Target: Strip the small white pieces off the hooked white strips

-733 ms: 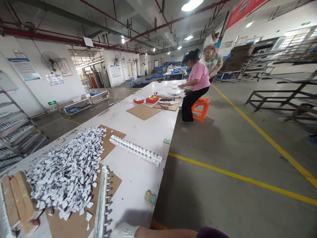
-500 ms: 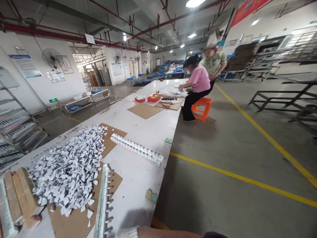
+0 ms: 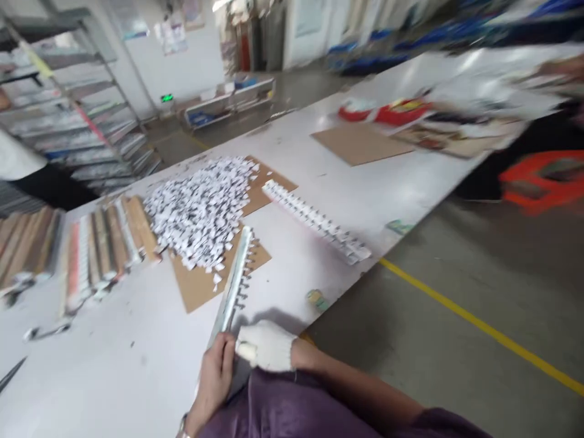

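A long pale rail (image 3: 236, 280) with small fittings along one side lies on the white table (image 3: 137, 340), its far end over a cardboard sheet (image 3: 201, 286). My left hand (image 3: 212, 380), bare, wraps its fingers around the rail's near end. My right hand (image 3: 267, 345), in a white knit glove, is closed against the same end, right beside the left. A heap of small white and black pieces (image 3: 201, 210) covers the cardboard just beyond. The whole picture is smeared by motion.
A second white rail (image 3: 317, 220) lies nearer the table edge. Bundles of long strips (image 3: 98, 243) lie at the left. A metal rack (image 3: 77, 115) stands behind. Red trays (image 3: 387, 112) and another cardboard sheet (image 3: 360, 143) lie further along; an orange stool (image 3: 542, 179) stands on the floor.
The view has dropped and swung left, so both hands now show at the rail's near end. Before, only the gloved wrist and forearm showed at the bottom edge.
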`<state>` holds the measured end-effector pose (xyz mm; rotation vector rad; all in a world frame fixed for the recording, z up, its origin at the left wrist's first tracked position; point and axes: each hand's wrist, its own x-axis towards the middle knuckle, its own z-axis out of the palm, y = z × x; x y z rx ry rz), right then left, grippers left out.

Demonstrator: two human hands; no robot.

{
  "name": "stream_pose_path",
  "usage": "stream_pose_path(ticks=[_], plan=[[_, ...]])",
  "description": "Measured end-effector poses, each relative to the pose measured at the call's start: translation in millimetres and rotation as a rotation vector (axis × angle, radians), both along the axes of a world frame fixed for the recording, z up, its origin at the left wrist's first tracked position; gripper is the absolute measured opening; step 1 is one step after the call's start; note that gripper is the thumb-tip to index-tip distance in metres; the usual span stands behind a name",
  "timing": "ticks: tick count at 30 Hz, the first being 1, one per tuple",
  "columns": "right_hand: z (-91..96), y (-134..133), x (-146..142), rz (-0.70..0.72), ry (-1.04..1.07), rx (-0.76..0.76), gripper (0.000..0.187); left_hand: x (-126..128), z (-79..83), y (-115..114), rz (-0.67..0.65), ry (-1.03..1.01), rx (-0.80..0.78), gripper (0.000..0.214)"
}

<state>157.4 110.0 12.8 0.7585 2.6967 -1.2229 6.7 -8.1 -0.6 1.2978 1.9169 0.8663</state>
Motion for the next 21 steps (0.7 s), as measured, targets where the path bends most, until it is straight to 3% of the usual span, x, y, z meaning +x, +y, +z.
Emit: stream_pose_path(ticks=[3, 5, 9, 14, 21], plan=[[-20.3, -2.1, -0.3, -0.057, -0.076, -0.027, 0.040, -0.8, -4.8, 0.7, 0.027, 0.023, -0.041, 0.037], [-32.6, 1.5, -1.5, -0.108, -0.130, 0.003, 0.041, -7.7, -10.2, 7.1, 0.088, 0.171, -0.015, 0.034], [-46.5, 8.1, -12.2, -0.134, -0.243, 0.202, 0.030, -27.6, -22.6, 25.5, 0.037, 0.486, 0.052, 0.058], [-47.5, 5.2, -30.8, -0.119, -0.270, 0.296, 0.030, -39.3, -29.2, 32.9, -0.032, 0.454, -0.023, 0.028], [-46.3, -0.7, -40.5, -0.103, -0.273, 0.366, 0.030, -39.2, -33.0, 30.5, -0.032, 0.421, 0.019, 0.029]])
